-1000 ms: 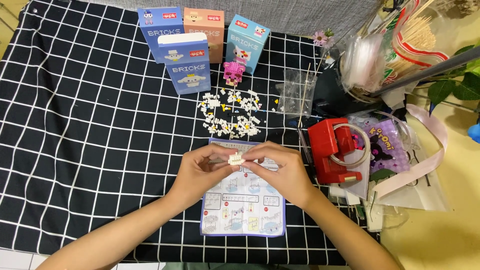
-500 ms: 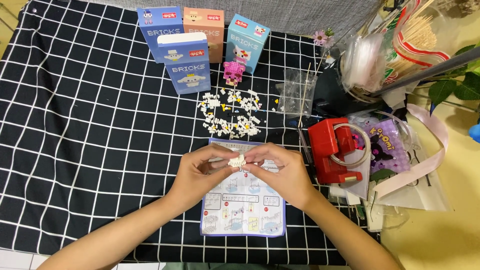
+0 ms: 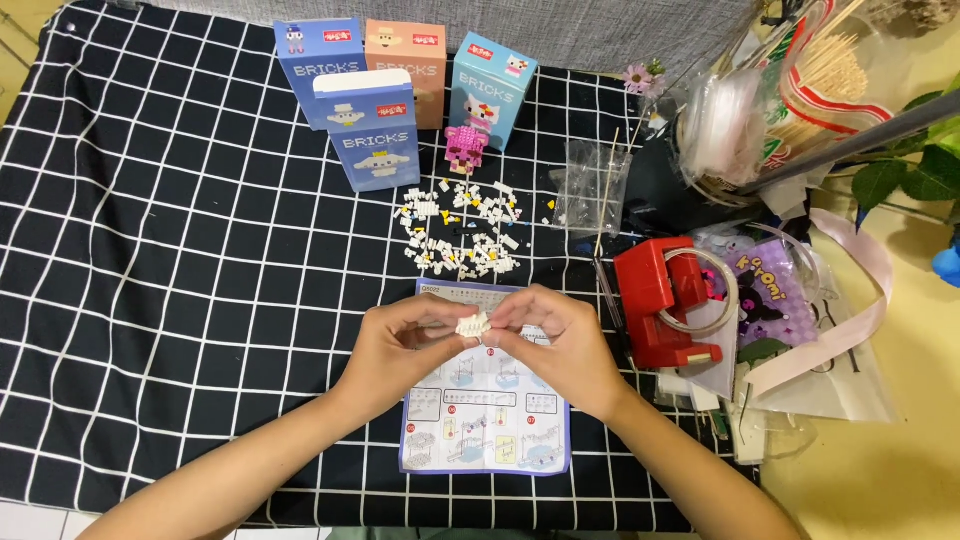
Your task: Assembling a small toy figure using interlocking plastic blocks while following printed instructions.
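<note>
cloth: black fabric with a white grid (image 3: 180,250), it covers the whole table under everything.
boxes: four upright cartons (image 3: 375,130) at the far edge, two blue, one orange, one light blue; a small pink brick figure (image 3: 465,145) stands just in front of them.
red tool: a red plastic holder (image 3: 660,300) at the right, beside clear bags and clutter.
sheet: the printed instruction sheet (image 3: 485,430) lies flat under the hands.
loose pieces: white small bricks with some yellow and black ones (image 3: 460,235), scattered between the boxes and the sheet.
left hand: the left hand (image 3: 400,350) pinches the small white brick assembly (image 3: 473,325) from its side, fingers closed on it.
right hand: the right hand (image 3: 555,350) pinches the same assembly from the other side, above the sheet's top edge.
step: seems to be pressing a piece onto the assembly.
next move: probably needs firm, straight pressure, then one hand free for another loose piece.
</note>
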